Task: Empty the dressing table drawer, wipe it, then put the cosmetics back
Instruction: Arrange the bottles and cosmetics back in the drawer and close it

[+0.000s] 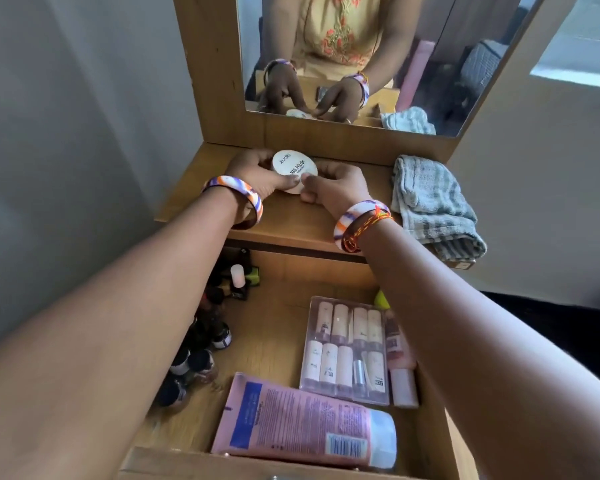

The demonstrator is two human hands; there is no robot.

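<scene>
Fingers of both your left hand (pixel 257 173) and right hand (pixel 336 188) pinch the nail polish remover tub (pixel 294 168), upper centre; light, rigid, smooth—grip its rim.

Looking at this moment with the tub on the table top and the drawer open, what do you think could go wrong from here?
1. Both hands, left and right, hold the round white tub above the table top; a loose grip could drop it.
2. The grey cloth overhangs the table's right edge and may slide off.
3. The small bottles crowded along the drawer's left side could topple when lifted out.
</scene>
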